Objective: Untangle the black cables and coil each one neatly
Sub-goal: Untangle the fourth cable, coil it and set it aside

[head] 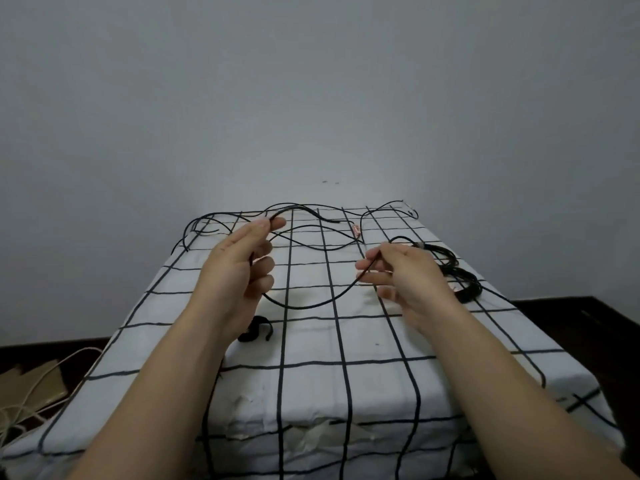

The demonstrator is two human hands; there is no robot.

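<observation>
Two hands work above the table, with one black cable [301, 307] strung between them. On the dark floor at far left, a pale cord [74, 353] trails loose past a scrap of cardboard [52, 386]. Moving in, a white cloth with a black grid [311, 386] covers the table. At its far end, loose black cables [311, 247] sprawl in crossing loops from the left corner to the right. The left hand [242, 268] is raised, its thumb and forefinger pinching the cable near the top. The cable then runs down inside the loosely curled lower fingers. Just beside that wrist, a short black strap-like piece [258, 329] lies flat on the cloth. In the middle, the held cable sags in a low curve just above the cloth and climbs again to the right. A small pinkish bit [355, 230] sits among the far loops, too small to identify. The right hand [401, 275] pinches the cable between thumb and forefinger, its other fingers fanned out and relaxed below. Just past its knuckles, at the table's right edge, a bundle of coiled black cable [464, 282] rests on the cloth.
</observation>
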